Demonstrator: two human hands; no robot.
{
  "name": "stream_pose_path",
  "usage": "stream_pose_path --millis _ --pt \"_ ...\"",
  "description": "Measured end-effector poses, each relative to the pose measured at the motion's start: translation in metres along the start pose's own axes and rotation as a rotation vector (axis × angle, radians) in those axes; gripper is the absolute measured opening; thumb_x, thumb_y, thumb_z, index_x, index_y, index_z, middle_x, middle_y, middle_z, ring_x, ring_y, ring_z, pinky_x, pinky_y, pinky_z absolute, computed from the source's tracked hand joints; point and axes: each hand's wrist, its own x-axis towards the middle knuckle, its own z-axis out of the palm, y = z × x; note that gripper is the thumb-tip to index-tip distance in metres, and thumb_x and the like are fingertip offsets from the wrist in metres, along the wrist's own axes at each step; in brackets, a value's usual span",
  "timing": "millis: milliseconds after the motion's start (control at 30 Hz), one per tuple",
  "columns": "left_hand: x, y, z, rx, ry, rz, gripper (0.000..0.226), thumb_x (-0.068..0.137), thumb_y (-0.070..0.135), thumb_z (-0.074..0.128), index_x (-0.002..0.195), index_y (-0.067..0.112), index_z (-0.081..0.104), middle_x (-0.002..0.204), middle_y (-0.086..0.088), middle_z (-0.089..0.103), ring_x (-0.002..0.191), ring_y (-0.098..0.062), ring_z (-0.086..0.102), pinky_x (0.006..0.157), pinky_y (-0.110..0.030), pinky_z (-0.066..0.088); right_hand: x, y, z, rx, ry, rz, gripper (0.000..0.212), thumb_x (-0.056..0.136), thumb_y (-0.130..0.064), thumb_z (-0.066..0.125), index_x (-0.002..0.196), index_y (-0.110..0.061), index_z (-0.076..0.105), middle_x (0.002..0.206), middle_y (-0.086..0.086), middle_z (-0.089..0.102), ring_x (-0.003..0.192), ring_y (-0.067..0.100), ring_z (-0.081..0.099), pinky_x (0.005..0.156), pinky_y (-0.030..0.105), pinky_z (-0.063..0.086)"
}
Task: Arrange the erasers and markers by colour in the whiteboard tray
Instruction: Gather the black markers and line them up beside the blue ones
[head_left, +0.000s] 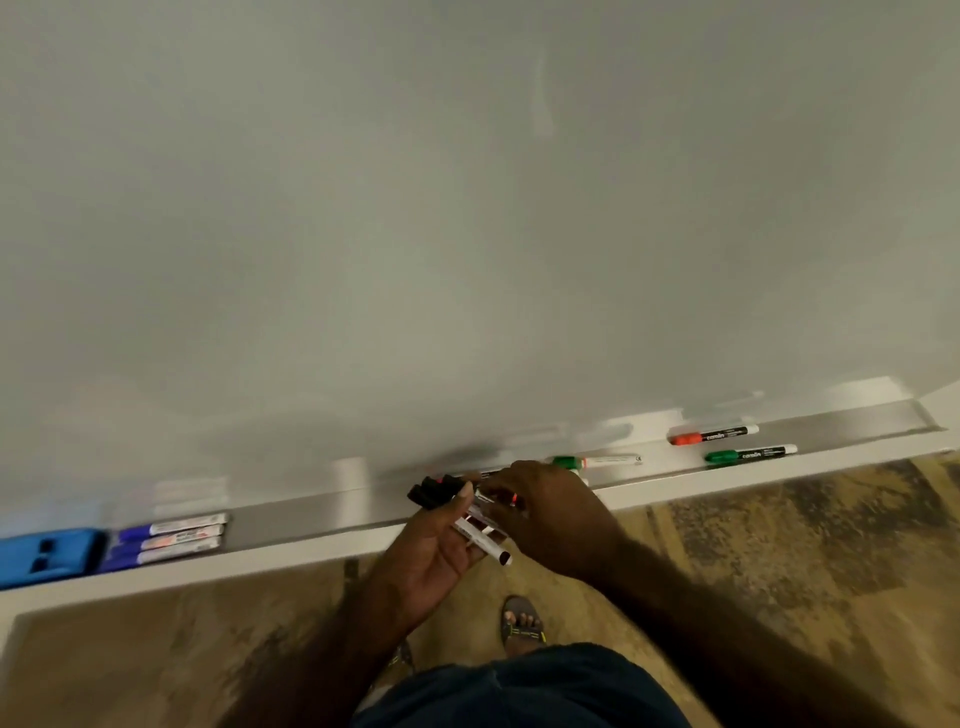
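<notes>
A long metal whiteboard tray (311, 512) runs from lower left to upper right. At its left end lies a blue eraser (47, 555) beside three blue markers (171, 538). My left hand (436, 551) grips a bundle of black-capped markers (434, 491) just in front of the tray's middle. My right hand (550, 512) reaches over that bundle and its fingers pinch one of the markers there. Right of my hands a green marker (595, 461) lies in the tray. Farther right lie a red marker (714, 434) and another green marker (750, 454).
The whiteboard (467, 208) fills the upper view. Below the tray is a patterned brown floor (779, 545), with my sandalled foot (522, 621) and dark shorts at the bottom centre.
</notes>
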Motion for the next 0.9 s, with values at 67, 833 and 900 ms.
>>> stream_pose_path --millis 67,833,900 --pt "-0.007 0.007 -0.012 -0.014 0.019 0.022 0.055 0.09 0.018 0.066 0.14 -0.001 0.052 0.139 -0.029 0.055 0.114 -0.038 0.064 0.102 -0.056 0.05 0.007 -0.018 0.01 0.018 0.004 -0.012 0.025 0.097 -0.046 0.057 0.111 -0.033 0.073 0.086 -0.011 0.063 0.075 0.004 0.055 0.065 0.028 0.047" --pt "-0.062 0.083 -0.162 -0.268 0.077 0.28 0.039 0.098 0.026 0.054 0.125 0.005 0.07 0.139 -0.019 0.062 0.128 -0.027 0.062 0.103 -0.039 0.054 0.055 -0.15 0.153 1.498 -0.016 0.637 0.033 0.083 -0.01 0.082 0.115 -0.005 0.073 0.115 0.022 0.074 0.107 0.038 0.072 0.089 0.046 0.06" --pt "-0.062 0.087 -0.172 -0.281 0.081 0.305 0.037 0.1 0.025 0.052 0.124 0.005 0.071 0.135 -0.018 0.065 0.126 -0.027 0.063 0.106 -0.04 0.052 0.062 -0.161 0.162 1.573 -0.012 0.673 0.035 0.084 -0.004 0.078 0.118 -0.001 0.07 0.115 0.024 0.073 0.108 0.04 0.072 0.086 0.043 0.061"
